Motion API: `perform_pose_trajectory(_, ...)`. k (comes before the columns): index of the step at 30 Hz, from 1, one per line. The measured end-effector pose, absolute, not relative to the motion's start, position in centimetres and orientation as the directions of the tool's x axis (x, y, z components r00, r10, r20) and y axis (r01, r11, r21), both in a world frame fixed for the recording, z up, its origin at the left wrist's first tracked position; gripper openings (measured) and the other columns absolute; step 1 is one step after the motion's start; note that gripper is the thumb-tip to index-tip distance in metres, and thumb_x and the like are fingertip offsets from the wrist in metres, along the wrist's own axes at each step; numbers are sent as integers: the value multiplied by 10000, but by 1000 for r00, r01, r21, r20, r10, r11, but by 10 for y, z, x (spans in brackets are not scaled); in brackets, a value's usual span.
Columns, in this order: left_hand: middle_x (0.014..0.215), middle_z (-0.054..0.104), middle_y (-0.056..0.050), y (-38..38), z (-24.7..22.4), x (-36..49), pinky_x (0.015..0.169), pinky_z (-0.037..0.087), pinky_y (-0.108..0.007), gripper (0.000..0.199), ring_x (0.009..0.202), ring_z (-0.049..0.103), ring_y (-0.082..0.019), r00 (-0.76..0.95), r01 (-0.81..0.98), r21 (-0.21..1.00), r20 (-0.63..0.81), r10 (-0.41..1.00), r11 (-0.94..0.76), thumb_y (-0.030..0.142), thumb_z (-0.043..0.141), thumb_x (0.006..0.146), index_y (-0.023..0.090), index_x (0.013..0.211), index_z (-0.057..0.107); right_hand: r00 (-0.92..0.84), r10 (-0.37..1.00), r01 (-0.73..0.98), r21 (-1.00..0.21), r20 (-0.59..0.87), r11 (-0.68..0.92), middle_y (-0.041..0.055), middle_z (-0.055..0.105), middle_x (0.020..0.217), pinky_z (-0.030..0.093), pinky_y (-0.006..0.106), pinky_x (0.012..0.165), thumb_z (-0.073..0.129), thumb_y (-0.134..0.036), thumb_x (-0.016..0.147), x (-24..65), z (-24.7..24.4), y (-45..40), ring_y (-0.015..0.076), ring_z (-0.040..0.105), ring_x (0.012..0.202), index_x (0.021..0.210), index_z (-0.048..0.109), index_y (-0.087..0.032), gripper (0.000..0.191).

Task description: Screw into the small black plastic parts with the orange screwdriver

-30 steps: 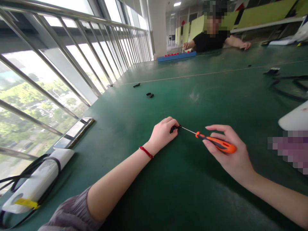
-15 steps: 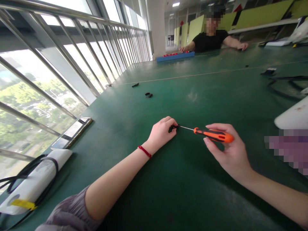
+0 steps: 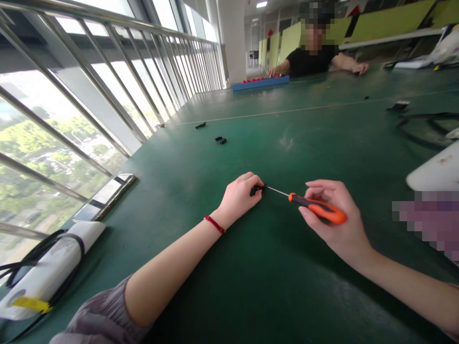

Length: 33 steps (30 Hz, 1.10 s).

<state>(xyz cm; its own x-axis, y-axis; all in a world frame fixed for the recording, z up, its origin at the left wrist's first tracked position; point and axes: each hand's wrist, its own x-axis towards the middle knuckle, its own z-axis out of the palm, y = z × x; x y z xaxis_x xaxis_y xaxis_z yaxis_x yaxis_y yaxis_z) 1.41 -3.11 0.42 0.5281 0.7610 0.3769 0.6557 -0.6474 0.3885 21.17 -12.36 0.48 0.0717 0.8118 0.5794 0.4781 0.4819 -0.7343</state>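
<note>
My left hand [image 3: 239,192], a red cord bracelet at its wrist, rests on the green table and pinches a small black part [image 3: 256,189]. Fingers cover much of that part, so its kind is not clear. From the right, an orange and black screwdriver [image 3: 319,208] points at it, the thin metal shaft's tip meeting or almost meeting the part's right end. My right hand [image 3: 337,220] is curled around the screwdriver handle, thumb below and fingers above, the handle's butt against the palm.
Several small black pieces [image 3: 220,140] lie farther up the green table [image 3: 251,286]. At left are a phone-like slab [image 3: 107,198] and a white power strip [image 3: 53,272] with black cable, beside a metal railing. A person [image 3: 310,62] sits across, near a blue tray [image 3: 261,83].
The screwdriver handle has turned and tilted slightly, its butt a little lower, with my right hand's fingers shifted on it. My left hand stays on the black part.
</note>
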Motion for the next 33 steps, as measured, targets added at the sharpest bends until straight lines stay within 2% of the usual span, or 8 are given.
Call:
perform_pose_trajectory(5, 940, 629, -16, -31, 5, 15, 721, 494, -252, 111, 845, 596, -142, 529, 651, 395, 377, 761, -648, 140, 516, 780, 188, 840, 596, 14, 893, 474, -790, 449, 389, 5, 630, 737, 512, 258, 525, 612, -298, 797, 210, 8, -127, 152, 624, 628, 928, 550, -227, 161)
perform_pose_trajectory(11, 935, 629, -15, -31, 4, 14, 698, 487, -246, 120, 832, 596, -141, 524, 655, 393, 378, 763, -645, 143, 518, 779, 191, 852, 601, 126, 795, 485, -736, 594, 473, 31, 597, 892, 541, 317, 723, 630, -220, 760, 210, 5, -125, 173, 623, 802, 1014, 532, -234, 272)
perform_pose_trajectory(14, 934, 630, -14, -31, 4, 14, 707, 488, -247, 118, 831, 595, -139, 524, 651, 399, 381, 762, -646, 145, 515, 783, 188, 851, 601, 55, 852, 460, -771, 520, 441, -3, 579, 773, 535, 298, 645, 643, -239, 750, 210, 6, -125, 160, 616, 697, 1054, 505, -228, 335)
perform_pose_trajectory(17, 936, 631, -14, -31, 5, 14, 712, 489, -247, 117, 832, 596, -139, 525, 648, 401, 381, 761, -647, 148, 514, 786, 188, 854, 600, -11, 905, 477, -793, 426, 379, -6, 622, 717, 508, 258, 541, 613, -276, 791, 209, 10, -128, 142, 617, 603, 935, 539, -225, 170)
perform_pose_trajectory(20, 933, 631, -14, -31, 4, 14, 707, 491, -245, 110, 830, 597, -140, 526, 649, 401, 379, 762, -647, 151, 520, 784, 190, 850, 600, 3, 880, 483, -771, 475, 415, 16, 655, 825, 522, 258, 594, 604, -259, 797, 208, 11, -129, 150, 642, 692, 890, 557, -225, 109)
perform_pose_trajectory(24, 932, 631, -14, -31, 4, 14, 688, 487, -244, 117, 829, 595, -143, 523, 649, 402, 381, 762, -646, 146, 518, 782, 188, 850, 603, 62, 825, 505, -731, 562, 460, 15, 610, 830, 522, 279, 678, 625, -204, 756, 210, 9, -126, 157, 623, 748, 958, 555, -222, 215)
perform_pose_trajectory(29, 938, 632, -15, -31, 4, 15, 714, 491, -251, 118, 843, 596, -146, 526, 643, 404, 384, 759, -650, 143, 527, 774, 187, 848, 607, -56, 904, 458, -794, 424, 400, -43, 541, 582, 399, 214, 423, 534, -231, 832, 211, 10, -128, 94, 500, 453, 921, 550, -212, 92)
perform_pose_trajectory(33, 931, 635, -14, -30, 3, 14, 702, 490, -247, 135, 831, 598, -140, 525, 641, 406, 386, 758, -651, 147, 528, 782, 186, 874, 619, -29, 905, 442, -807, 424, 392, -40, 565, 582, 415, 219, 441, 562, -247, 827, 210, 10, -128, 96, 514, 456, 921, 549, -216, 99)
